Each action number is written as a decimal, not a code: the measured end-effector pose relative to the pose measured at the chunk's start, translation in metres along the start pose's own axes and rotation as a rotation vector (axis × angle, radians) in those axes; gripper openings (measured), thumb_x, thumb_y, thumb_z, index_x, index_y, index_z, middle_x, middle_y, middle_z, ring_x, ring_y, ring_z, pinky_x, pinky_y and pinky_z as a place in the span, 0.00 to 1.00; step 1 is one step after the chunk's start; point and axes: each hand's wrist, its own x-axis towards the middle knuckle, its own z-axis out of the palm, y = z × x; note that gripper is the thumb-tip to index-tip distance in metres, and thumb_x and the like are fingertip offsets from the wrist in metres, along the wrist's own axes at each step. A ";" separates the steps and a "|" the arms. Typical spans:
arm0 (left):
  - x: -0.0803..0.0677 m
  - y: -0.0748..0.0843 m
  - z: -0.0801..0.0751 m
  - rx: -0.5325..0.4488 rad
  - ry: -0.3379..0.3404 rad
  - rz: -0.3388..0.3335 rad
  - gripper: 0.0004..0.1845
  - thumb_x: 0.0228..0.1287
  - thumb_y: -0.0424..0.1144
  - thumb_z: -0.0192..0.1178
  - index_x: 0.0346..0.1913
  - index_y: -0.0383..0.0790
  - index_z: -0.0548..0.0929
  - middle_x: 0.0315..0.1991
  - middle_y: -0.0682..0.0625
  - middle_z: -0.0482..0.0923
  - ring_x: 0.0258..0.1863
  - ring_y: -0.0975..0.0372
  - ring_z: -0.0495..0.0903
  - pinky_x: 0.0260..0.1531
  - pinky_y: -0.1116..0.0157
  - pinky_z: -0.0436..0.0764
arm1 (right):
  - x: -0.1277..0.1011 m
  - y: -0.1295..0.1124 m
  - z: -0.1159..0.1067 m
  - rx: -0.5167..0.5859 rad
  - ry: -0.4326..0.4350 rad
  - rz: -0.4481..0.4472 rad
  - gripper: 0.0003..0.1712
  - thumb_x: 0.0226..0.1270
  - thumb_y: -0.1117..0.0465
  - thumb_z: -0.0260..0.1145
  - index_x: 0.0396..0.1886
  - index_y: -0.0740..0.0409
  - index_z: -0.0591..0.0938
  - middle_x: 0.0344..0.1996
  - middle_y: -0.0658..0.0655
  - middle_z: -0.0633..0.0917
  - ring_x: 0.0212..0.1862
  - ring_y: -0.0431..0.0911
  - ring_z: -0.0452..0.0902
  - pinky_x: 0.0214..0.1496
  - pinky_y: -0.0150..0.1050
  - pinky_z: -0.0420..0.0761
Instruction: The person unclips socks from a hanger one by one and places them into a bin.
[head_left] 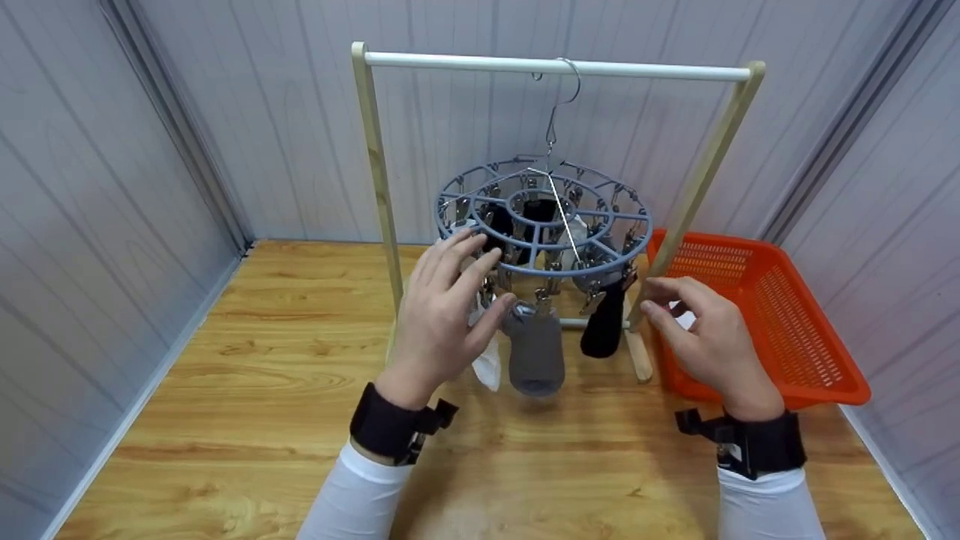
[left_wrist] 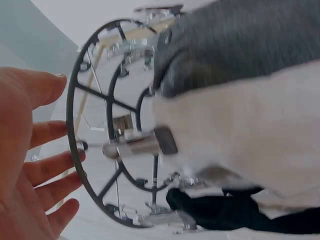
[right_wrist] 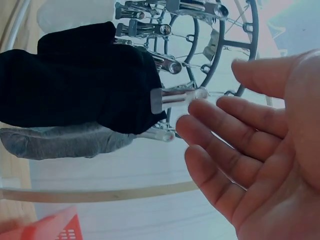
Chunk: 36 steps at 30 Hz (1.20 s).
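Note:
A round blue-grey clip hanger (head_left: 541, 268) hangs by its hook from the white rod of a wooden rack (head_left: 637, 70). Clipped under it are a grey sock (head_left: 536, 352), a black sock (head_left: 604, 326) and a white sock (head_left: 488, 367). My left hand (head_left: 480, 281) is spread at the hanger's left rim, thumb beside the grey sock's top, holding nothing. In the left wrist view the left hand (left_wrist: 35, 165) sits apart from the hanger (left_wrist: 73, 125). My right hand (head_left: 660, 300) hovers just right of the black sock; the right hand (right_wrist: 250, 150) shows an empty palm near a metal clip (right_wrist: 175, 95).
An orange plastic basket (head_left: 757, 300) stands on the wooden table (head_left: 262, 390) at the right, partly under my right hand. Grey panel walls close in the left, back and right sides. The rack's wooden posts stand either side of the hanger.

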 end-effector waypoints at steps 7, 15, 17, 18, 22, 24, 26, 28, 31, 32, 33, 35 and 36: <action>0.000 -0.006 -0.001 0.050 -0.023 -0.027 0.28 0.75 0.43 0.74 0.72 0.35 0.84 0.71 0.37 0.81 0.76 0.44 0.75 0.80 0.41 0.68 | 0.002 -0.001 0.011 0.038 -0.128 0.004 0.16 0.79 0.62 0.75 0.62 0.60 0.89 0.47 0.50 0.91 0.45 0.42 0.84 0.46 0.26 0.80; 0.000 -0.003 0.000 0.046 -0.076 -0.019 0.25 0.81 0.47 0.69 0.71 0.37 0.85 0.71 0.39 0.81 0.77 0.44 0.73 0.82 0.45 0.66 | 0.002 0.000 0.034 0.088 -0.264 0.057 0.18 0.80 0.56 0.76 0.61 0.60 0.90 0.51 0.53 0.92 0.46 0.45 0.87 0.48 0.37 0.88; 0.000 -0.002 0.001 0.041 -0.084 -0.021 0.25 0.82 0.48 0.67 0.72 0.37 0.84 0.71 0.39 0.81 0.77 0.45 0.73 0.83 0.46 0.64 | 0.002 0.000 0.041 0.106 -0.293 0.070 0.17 0.80 0.54 0.75 0.60 0.58 0.90 0.50 0.52 0.92 0.47 0.44 0.88 0.49 0.38 0.88; 0.000 -0.001 0.001 0.038 -0.088 -0.022 0.25 0.82 0.48 0.67 0.72 0.37 0.84 0.71 0.39 0.81 0.77 0.45 0.73 0.84 0.47 0.63 | 0.002 0.000 0.045 0.118 -0.305 0.077 0.17 0.80 0.54 0.75 0.59 0.57 0.90 0.50 0.52 0.92 0.47 0.44 0.88 0.49 0.38 0.89; 0.000 0.001 0.002 0.028 -0.088 -0.015 0.25 0.82 0.48 0.67 0.72 0.37 0.84 0.71 0.39 0.80 0.77 0.44 0.73 0.83 0.45 0.64 | 0.002 0.001 0.060 0.179 -0.348 0.091 0.19 0.80 0.52 0.75 0.62 0.58 0.90 0.51 0.52 0.92 0.48 0.45 0.89 0.52 0.42 0.90; 0.000 0.002 0.003 0.024 -0.080 -0.010 0.25 0.82 0.48 0.67 0.71 0.37 0.85 0.71 0.39 0.81 0.77 0.44 0.73 0.82 0.44 0.65 | 0.001 0.001 0.066 0.209 -0.365 0.090 0.22 0.80 0.52 0.75 0.64 0.58 0.89 0.53 0.53 0.92 0.49 0.46 0.89 0.53 0.46 0.91; 0.000 0.003 0.003 0.019 -0.071 -0.010 0.25 0.81 0.47 0.68 0.71 0.37 0.85 0.71 0.39 0.81 0.77 0.44 0.74 0.81 0.42 0.67 | 0.000 0.001 0.071 0.238 -0.377 0.085 0.23 0.80 0.52 0.75 0.67 0.58 0.87 0.54 0.53 0.92 0.51 0.47 0.89 0.56 0.50 0.90; 0.000 0.004 0.004 0.012 -0.061 -0.008 0.25 0.79 0.47 0.70 0.71 0.37 0.85 0.70 0.39 0.82 0.76 0.45 0.74 0.80 0.41 0.68 | -0.001 0.001 0.076 0.267 -0.384 0.085 0.24 0.81 0.53 0.75 0.69 0.57 0.86 0.55 0.53 0.92 0.53 0.48 0.89 0.57 0.52 0.90; 0.000 0.005 0.004 0.009 -0.064 -0.006 0.25 0.79 0.47 0.70 0.70 0.37 0.85 0.70 0.39 0.82 0.77 0.45 0.74 0.81 0.41 0.67 | -0.003 0.000 0.081 0.297 -0.378 0.087 0.25 0.80 0.54 0.75 0.71 0.58 0.84 0.54 0.52 0.92 0.53 0.48 0.89 0.58 0.51 0.89; 0.000 0.006 0.005 0.008 -0.067 -0.002 0.25 0.80 0.47 0.70 0.70 0.37 0.85 0.70 0.39 0.81 0.77 0.45 0.74 0.81 0.41 0.66 | -0.004 0.000 0.083 0.300 -0.376 0.091 0.26 0.80 0.54 0.75 0.71 0.58 0.84 0.54 0.52 0.92 0.53 0.48 0.89 0.58 0.51 0.89; 0.001 0.007 0.005 0.009 -0.071 0.000 0.25 0.80 0.48 0.69 0.70 0.37 0.85 0.70 0.39 0.81 0.77 0.45 0.74 0.82 0.42 0.66 | -0.004 0.000 0.085 0.301 -0.375 0.094 0.26 0.79 0.53 0.76 0.70 0.58 0.84 0.53 0.51 0.93 0.53 0.47 0.89 0.57 0.52 0.90; 0.001 0.008 0.005 0.010 -0.080 0.006 0.25 0.82 0.49 0.67 0.71 0.37 0.85 0.71 0.40 0.81 0.77 0.45 0.74 0.83 0.44 0.64 | -0.005 -0.001 0.088 0.296 -0.373 0.108 0.26 0.79 0.52 0.76 0.69 0.58 0.85 0.51 0.50 0.93 0.52 0.47 0.89 0.56 0.52 0.90; 0.001 0.008 0.006 0.009 -0.083 0.008 0.25 0.82 0.49 0.67 0.71 0.37 0.85 0.71 0.40 0.81 0.77 0.45 0.73 0.83 0.44 0.64 | -0.006 -0.002 0.090 0.295 -0.374 0.115 0.26 0.78 0.51 0.77 0.68 0.57 0.85 0.50 0.49 0.93 0.51 0.46 0.89 0.56 0.53 0.90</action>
